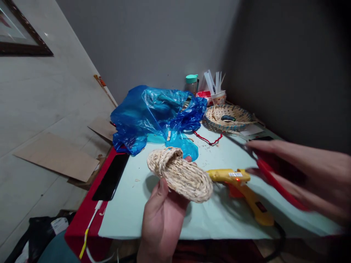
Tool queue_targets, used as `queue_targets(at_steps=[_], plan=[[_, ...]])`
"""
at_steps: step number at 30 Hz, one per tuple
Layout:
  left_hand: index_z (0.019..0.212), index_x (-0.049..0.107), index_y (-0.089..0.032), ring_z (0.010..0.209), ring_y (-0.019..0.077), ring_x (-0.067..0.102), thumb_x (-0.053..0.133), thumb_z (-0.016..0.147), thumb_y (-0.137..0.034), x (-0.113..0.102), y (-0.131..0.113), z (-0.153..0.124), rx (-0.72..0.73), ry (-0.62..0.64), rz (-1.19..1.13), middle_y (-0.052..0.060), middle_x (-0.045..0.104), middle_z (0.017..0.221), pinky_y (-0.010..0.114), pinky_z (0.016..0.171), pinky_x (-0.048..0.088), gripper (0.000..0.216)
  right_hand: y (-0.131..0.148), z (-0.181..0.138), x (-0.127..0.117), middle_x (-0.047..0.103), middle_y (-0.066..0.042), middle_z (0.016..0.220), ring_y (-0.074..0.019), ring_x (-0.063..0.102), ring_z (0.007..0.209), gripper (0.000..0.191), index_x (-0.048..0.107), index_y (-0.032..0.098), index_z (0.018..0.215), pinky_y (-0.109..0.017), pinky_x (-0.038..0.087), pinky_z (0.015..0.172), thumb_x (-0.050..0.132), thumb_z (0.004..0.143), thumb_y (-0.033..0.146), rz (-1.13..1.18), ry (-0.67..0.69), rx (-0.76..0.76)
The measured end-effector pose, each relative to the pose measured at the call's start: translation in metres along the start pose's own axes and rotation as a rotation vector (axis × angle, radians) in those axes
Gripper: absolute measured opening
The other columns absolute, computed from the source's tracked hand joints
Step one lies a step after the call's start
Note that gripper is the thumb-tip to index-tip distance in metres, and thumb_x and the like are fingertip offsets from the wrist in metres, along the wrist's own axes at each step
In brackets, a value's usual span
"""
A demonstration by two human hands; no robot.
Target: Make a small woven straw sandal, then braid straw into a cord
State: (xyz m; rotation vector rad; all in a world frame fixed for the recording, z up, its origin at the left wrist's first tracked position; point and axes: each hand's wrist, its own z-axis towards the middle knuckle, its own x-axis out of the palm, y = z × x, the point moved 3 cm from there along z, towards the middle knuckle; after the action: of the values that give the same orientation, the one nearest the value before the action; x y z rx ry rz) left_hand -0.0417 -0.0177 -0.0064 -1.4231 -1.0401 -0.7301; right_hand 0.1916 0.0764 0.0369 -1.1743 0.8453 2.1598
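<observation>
My left hand (161, 215) is closed round a woven straw slipper (179, 173), thumb on its near edge, holding it a little above the pale green table top (131, 212). My right hand (307, 175) comes in from the right, blurred, gripping red-handled scissors (270, 175) whose dark blades point left and away over the table. A yellow glue gun (241, 188) lies on the table between the two hands, with a small red light showing on its body.
A crumpled blue plastic bag (156, 115) covers the back left of the table. A woven basket (227, 117), a cup of white sticks (218, 95), a teal-lidded jar (191, 83) and a red cord (208, 140) sit behind. A black phone (111, 177) lies at the left edge.
</observation>
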Motion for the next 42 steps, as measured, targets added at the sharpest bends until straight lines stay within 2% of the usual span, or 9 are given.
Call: queue_targets(at_steps=[5,12,17,22,27,31,35,38,42], plan=[[0.135,0.051,-0.019,0.119,0.032,0.056,0.047,0.087,-0.027,-0.002,-0.008,-0.003,0.005,-0.088,0.006,0.014,0.063,0.126,0.052,0.104,0.038,0.049,-0.03,0.022,0.03,0.062,-0.014,0.101,-0.0249,0.06,0.073,0.042,0.045,0.017,0.127,-0.036,0.047,0.062,0.036,0.093,0.041,-0.206,0.13,0.025],[0.118,0.062,-0.018,0.088,0.0227,0.069,0.063,0.079,-0.012,-0.007,-0.007,-0.007,0.006,-0.331,0.259,0.013,0.071,0.107,0.035,0.078,0.055,0.04,-0.05,0.028,0.067,0.057,-0.012,0.08,-0.0222,0.052,0.065,0.021,0.051,0.015,0.1,-0.031,0.034,0.056,0.035,0.095,0.027,-0.305,0.276,0.073],[0.092,0.07,-0.015,0.085,0.0243,0.069,0.068,0.078,-0.013,-0.006,-0.005,-0.009,0.011,-0.254,0.316,0.009,0.073,0.087,0.044,0.082,0.057,0.015,-0.055,0.035,0.073,0.055,-0.01,0.072,-0.0223,0.05,0.064,0.022,0.05,0.016,0.088,-0.033,0.033,0.059,0.032,0.097,0.025,-0.403,0.326,0.041],[0.09,0.07,-0.015,0.076,0.0232,0.07,0.073,0.072,-0.011,-0.006,-0.002,-0.012,-0.032,-0.248,0.298,0.008,0.072,0.084,0.043,0.075,0.058,0.018,-0.048,0.029,0.064,0.06,-0.014,0.084,-0.0268,0.055,0.074,0.022,0.055,0.016,0.089,-0.036,0.037,0.063,0.035,0.095,0.024,-0.48,0.275,0.013],[0.086,0.071,-0.014,0.07,0.0217,0.069,0.075,0.071,-0.011,0.0,0.001,-0.013,-0.038,-0.267,0.316,0.008,0.072,0.078,0.04,0.072,0.059,0.016,0.008,0.007,0.041,0.064,-0.01,0.101,-0.0237,0.062,0.078,0.02,0.053,0.022,0.105,-0.032,0.043,0.058,0.038,0.092,0.02,-0.099,0.091,-0.09],[0.084,0.071,-0.013,0.066,0.0203,0.069,0.076,0.07,-0.011,0.004,0.003,-0.015,-0.047,-0.249,0.325,0.008,0.072,0.076,0.035,0.066,0.059,0.014,0.048,0.0,0.02,0.063,-0.006,0.085,-0.0209,0.06,0.068,0.016,0.051,0.023,0.097,-0.03,0.044,0.055,0.038,0.09,0.017,0.13,-0.058,-0.08],[0.082,0.071,-0.012,0.063,0.0197,0.068,0.08,0.066,-0.014,0.007,0.005,-0.018,-0.06,-0.239,0.338,0.008,0.072,0.074,0.033,0.063,0.059,0.018,0.06,0.001,0.011,0.054,0.002,0.061,-0.0135,0.048,0.049,0.017,0.049,0.024,0.078,-0.026,0.039,0.048,0.039,0.091,0.02,0.408,-0.141,0.056],[0.081,0.072,-0.013,0.061,0.0191,0.068,0.082,0.063,-0.016,0.007,0.006,-0.021,-0.091,-0.212,0.334,0.007,0.072,0.072,0.031,0.059,0.058,0.021,0.063,-0.001,0.019,0.05,0.004,0.06,-0.0108,0.042,0.047,0.02,0.048,0.023,0.074,-0.025,0.035,0.047,0.039,0.091,0.019,0.565,-0.087,0.1],[0.08,0.072,-0.013,0.062,0.0186,0.068,0.079,0.067,-0.017,0.006,0.009,-0.024,-0.143,-0.157,0.346,0.006,0.072,0.072,0.029,0.059,0.057,0.016,0.069,-0.003,0.032,0.05,0.004,0.069,-0.0116,0.045,0.058,0.015,0.051,0.025,0.092,-0.023,0.037,0.051,0.036,0.097,0.027,0.807,0.078,0.181]])
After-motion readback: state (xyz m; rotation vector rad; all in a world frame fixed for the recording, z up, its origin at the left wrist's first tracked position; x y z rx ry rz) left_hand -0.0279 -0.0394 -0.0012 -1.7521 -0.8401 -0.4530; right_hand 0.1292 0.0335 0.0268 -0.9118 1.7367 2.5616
